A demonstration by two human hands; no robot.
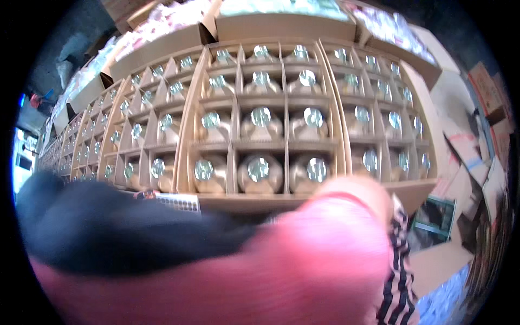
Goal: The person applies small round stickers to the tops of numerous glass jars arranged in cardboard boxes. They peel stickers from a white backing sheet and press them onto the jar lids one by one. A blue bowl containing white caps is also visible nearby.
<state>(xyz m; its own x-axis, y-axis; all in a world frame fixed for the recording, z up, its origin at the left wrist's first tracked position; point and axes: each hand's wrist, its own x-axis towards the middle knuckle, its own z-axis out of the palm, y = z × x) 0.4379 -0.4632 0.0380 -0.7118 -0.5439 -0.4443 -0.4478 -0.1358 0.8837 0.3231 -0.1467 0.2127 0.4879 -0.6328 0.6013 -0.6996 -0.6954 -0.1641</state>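
Note:
A pink sleeve (303,260), blurred and close, stretches across from the lower left. At its end a patch of bare skin, seemingly my left hand (357,188), lies over the front edge of a divided cardboard box (260,203). The fingers are hidden, so any hold cannot be made out. Inside that box, each cell has a clear glass vessel with a round, shiny top (258,169). Dark cloth (108,227) covers the lower left. Black-and-pale striped cloth (399,271) hangs right of the pink sleeve. My right hand does not show.
More divided boxes with glass vessels stand to the right (371,160) and in a row to the left (135,131). Behind them are open cartons (284,27) with wrapped contents. Flattened cardboard (466,157) and a dark green-framed object (435,218) lie at the right.

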